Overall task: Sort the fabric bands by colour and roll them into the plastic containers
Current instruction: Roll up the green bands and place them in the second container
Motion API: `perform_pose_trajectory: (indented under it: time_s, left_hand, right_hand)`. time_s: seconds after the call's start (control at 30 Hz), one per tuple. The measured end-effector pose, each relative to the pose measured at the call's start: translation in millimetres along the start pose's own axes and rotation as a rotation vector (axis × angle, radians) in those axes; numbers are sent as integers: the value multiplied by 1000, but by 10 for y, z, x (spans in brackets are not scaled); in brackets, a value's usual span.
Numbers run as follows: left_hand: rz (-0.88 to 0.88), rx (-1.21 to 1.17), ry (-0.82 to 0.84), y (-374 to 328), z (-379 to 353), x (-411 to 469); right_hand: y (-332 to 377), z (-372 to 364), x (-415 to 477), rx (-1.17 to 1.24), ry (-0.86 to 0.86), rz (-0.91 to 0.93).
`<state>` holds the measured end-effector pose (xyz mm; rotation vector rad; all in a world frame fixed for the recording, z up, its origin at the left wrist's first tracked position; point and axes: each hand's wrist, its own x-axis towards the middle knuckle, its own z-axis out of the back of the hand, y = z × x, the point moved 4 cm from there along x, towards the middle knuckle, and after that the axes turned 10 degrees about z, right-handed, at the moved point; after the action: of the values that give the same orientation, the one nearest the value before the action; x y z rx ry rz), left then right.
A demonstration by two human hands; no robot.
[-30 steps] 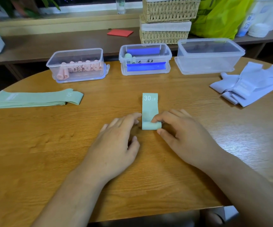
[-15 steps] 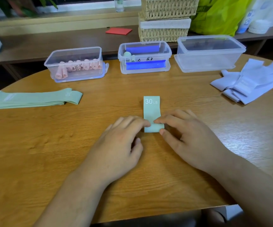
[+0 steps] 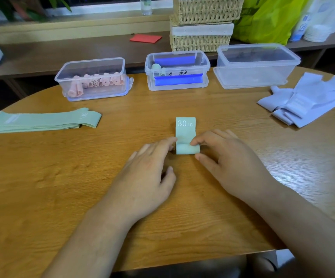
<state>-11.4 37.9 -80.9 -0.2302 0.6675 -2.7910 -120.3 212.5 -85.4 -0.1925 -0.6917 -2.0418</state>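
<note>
Green band (image 3: 185,135), soft matte fabric, in middle of grainy wooden table (image 3: 62,187); near end rolled to short cylinder, flat end printed 30 LB; left hand (image 3: 148,173) nearly straight, fingertips touching rolled end; right hand (image 3: 228,163) pinching it with forefinger and thumb; flat part shorter than a moment ago

table=wooden table (image 3: 42,187) | behind=long bench (image 3: 62,53) | on_bench=stacked wicker baskets (image 3: 202,23) | rear=window ledge (image 3: 82,25)
</note>
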Motion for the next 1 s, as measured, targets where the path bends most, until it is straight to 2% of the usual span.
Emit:
perform_pose_trajectory:
  time_s: [0.23,0.4,0.73,1.0]
  left_hand:
    - [2,-75,5,16,43,-15]
    - [-35,-92,-12,26,39,-9]
    - [-133,-36,0,-4,31,-22]
    - [-95,23,-2,24,-30,25]
  right_hand:
    - [12,79,-111,158,-61,-27]
    - [66,95,-171,111,-14,30]
    - [47,52,-132,61,-33,10]
    - [112,48,-135,-70,-59,62]
